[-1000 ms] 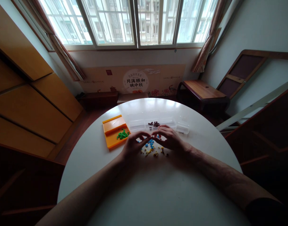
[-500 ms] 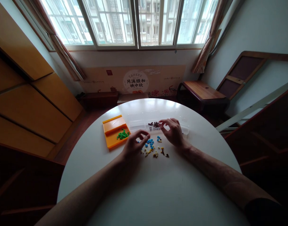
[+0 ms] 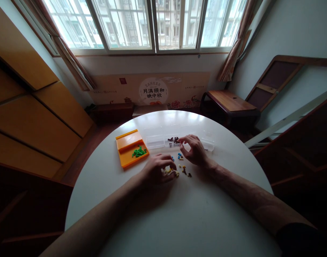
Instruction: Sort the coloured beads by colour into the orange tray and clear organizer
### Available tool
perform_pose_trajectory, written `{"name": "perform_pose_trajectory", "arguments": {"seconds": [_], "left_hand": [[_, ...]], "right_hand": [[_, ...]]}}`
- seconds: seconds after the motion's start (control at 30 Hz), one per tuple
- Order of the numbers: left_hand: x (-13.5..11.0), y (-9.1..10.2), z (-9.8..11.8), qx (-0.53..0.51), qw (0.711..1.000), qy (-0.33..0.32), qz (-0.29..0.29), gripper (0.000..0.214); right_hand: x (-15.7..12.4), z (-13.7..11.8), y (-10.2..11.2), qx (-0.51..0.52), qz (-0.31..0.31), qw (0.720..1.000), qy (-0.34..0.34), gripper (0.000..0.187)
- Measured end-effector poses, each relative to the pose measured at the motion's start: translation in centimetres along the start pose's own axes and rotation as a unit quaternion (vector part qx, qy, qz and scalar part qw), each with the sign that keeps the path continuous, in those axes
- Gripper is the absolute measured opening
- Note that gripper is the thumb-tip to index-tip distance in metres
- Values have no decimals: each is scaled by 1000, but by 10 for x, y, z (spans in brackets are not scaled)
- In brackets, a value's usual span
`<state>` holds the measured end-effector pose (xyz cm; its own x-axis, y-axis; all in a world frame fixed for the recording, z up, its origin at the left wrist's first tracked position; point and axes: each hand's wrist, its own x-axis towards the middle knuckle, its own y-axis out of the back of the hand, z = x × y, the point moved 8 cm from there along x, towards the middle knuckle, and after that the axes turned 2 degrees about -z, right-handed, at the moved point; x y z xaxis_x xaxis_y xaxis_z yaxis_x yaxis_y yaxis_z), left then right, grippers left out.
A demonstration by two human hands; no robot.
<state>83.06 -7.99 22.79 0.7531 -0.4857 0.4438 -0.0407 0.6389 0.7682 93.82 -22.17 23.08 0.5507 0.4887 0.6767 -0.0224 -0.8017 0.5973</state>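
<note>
My left hand is low over the white table, thumb and forefinger apart around a scatter of small yellow bricks. It hides most of the blue bricks; a few show to its right. My right hand is at the near edge of a clear plastic compartment box, fingers bent and the thumb a little apart from the forefinger. Its fingertips are beside dark brown bricks lying in one compartment. I see nothing between them. A few brown bricks lie on the table near the yellow ones.
An orange tray with green bricks stands left of the box. The round white table has its far edge towards the window. Beyond it are a low wooden stand on the right and a printed panel under the window.
My left hand has moved right and nearer to me, from beside the blue bricks to the yellow ones. My right hand has shifted slightly left at the box, its thumb and forefinger a bit wider apart.
</note>
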Motion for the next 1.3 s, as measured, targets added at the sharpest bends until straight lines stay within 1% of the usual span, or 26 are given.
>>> {"name": "perform_pose_trajectory", "arguments": {"seconds": [0.13,0.27,0.37,0.43,0.53,0.63,0.7,0.77,0.87,0.97,1.3], "left_hand": [[-1,-10,1,36,998,-25,-35,9],[-3,-16,-4,59,997,-32,-36,4],[-3,-17,-5,63,997,-27,-35,3],[-2,-13,-5,55,998,-19,-21,5],[-1,-2,-7,1,1000,13,27,8],[-2,9,-18,-68,991,76,91,12],[-5,15,-27,-83,981,116,135,14],[-7,19,-33,-87,973,139,163,14],[-7,20,-37,-97,971,140,170,13],[-6,19,-36,-105,972,128,167,13],[-5,18,-35,-113,974,109,161,13]], "right_hand": [[0,-1,-1,4,-6,1000,4,13],[0,-2,0,4,-7,1000,7,13],[0,-2,-1,8,-7,1000,9,13],[0,-1,-1,14,-7,1000,6,14],[0,-3,-1,38,-12,999,17,16],[-1,-16,-2,83,-55,992,74,19],[-4,-27,-4,102,-95,983,123,20],[-7,-35,-6,100,-119,976,155,19],[-9,-40,-9,86,-116,973,180,12],[-9,-40,-9,80,-91,973,196,8],[-9,-35,-7,70,-67,976,193,13]]}}
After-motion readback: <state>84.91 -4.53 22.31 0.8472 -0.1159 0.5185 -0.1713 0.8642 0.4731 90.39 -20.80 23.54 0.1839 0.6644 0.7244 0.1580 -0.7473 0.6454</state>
